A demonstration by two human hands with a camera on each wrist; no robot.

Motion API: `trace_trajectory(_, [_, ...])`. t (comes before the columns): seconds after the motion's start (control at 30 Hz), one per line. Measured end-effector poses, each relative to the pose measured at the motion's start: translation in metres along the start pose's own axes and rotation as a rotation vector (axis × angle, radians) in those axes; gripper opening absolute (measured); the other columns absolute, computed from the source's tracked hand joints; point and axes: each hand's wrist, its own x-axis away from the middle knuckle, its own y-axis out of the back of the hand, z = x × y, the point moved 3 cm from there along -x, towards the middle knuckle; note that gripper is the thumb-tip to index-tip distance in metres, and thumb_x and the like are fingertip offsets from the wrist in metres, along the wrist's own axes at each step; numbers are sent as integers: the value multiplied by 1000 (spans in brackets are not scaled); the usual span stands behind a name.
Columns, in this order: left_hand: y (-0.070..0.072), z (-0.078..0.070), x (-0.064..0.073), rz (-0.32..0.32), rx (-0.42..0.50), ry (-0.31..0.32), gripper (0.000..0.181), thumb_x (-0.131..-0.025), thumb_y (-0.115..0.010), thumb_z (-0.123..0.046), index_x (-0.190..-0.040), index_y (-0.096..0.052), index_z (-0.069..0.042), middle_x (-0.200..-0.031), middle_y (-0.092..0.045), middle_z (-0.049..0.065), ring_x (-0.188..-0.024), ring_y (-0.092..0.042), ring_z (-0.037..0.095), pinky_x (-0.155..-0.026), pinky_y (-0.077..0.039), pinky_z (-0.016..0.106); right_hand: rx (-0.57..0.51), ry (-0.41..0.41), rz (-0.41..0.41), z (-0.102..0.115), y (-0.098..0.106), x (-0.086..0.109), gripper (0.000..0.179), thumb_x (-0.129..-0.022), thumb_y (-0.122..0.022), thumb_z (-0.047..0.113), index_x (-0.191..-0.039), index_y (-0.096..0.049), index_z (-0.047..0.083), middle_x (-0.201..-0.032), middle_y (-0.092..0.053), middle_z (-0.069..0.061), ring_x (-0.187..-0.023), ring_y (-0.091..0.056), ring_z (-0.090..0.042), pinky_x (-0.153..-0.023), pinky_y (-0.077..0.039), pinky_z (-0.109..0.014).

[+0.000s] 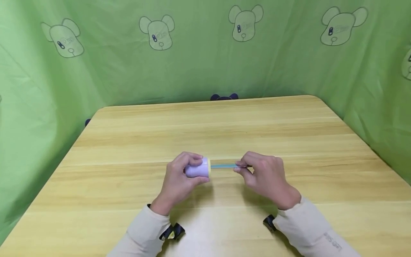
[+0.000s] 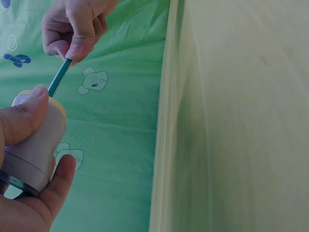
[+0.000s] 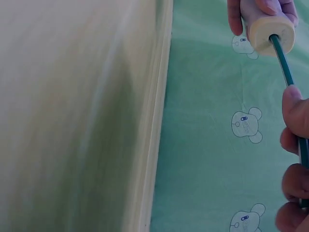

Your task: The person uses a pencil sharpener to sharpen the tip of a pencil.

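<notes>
A small purple pencil sharpener [image 1: 199, 170] with a cream-yellow end lies sideways in my left hand [image 1: 178, 176], whose thumb and fingers grip its body above the table. From the hole in the yellow end [image 3: 261, 35] sticks a teal pencil [image 1: 223, 166]. My right hand [image 1: 267, 175] pinches that pencil between thumb and fingers, some way from the sharpener. In the right wrist view the pencil [image 3: 284, 63] enters the hole, so its tip is hidden inside. The left wrist view shows the sharpener's body [image 2: 36, 137] between thumb and fingers.
Below both hands spreads a wooden table [image 1: 224, 132] with rounded far corners. Green curtains [image 1: 199, 67] printed with bear heads hang behind it and at both sides. Black straps with small devices [image 1: 173, 232] sit at the wrists, over light sleeves.
</notes>
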Motion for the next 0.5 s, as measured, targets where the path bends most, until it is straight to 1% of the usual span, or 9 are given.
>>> trace_trajectory(0.1, [-2,0,-1,9,-6,-10,40,-55,-89,7,-85,-64,0,-103,-68,11,-99,-64,27,-85,-57,35,-27,-87,89,-2,1,1,26,-69,-86,13,-66,-61,20,-73,-69,10,-45,-30,3,-36,-23,-16])
trace_trajectory(0.2, [-1,0,-1,13,6,-38,39,-55,-89,9,-85,-64,0,-103,-68,12,-99,-64,28,-85,-57,34,-92,-195,192,-1,1,-1,24,-74,-83,11,-66,-62,20,-72,-69,9,-46,-29,0,-38,-24,-18])
trace_trajectory(0.3, [-1,0,0,26,17,-91,39,-56,-88,10,-85,-64,0,-103,-68,13,-98,-65,29,-84,-58,33,-185,-329,328,-1,3,-2,20,-81,-78,11,-68,-64,18,-67,-64,9,-43,-29,-2,-39,-26,-19])
trace_trajectory(0.4, [-2,1,0,37,11,-166,40,-54,-88,11,-84,-64,0,-101,-69,13,-95,-66,30,-81,-59,33,-299,-433,455,-2,5,-2,22,-87,-72,10,-68,-63,15,-62,-57,9,-43,-31,-4,-41,-29,-20])
trace_trajectory(0.47, [-3,0,1,42,-1,-207,40,-54,-89,10,-84,-65,-1,-100,-70,13,-94,-67,30,-79,-59,33,-357,-473,504,-4,6,-1,23,-89,-69,9,-68,-61,13,-59,-52,8,-43,-31,-4,-42,-30,-19])
trace_trajectory(0.5, [-3,0,1,42,-4,-221,40,-54,-89,10,-84,-65,-1,-100,-70,13,-94,-67,30,-79,-59,32,-372,-477,505,-5,6,-1,23,-90,-68,9,-68,-61,12,-59,-52,7,-43,-32,-4,-41,-30,-19])
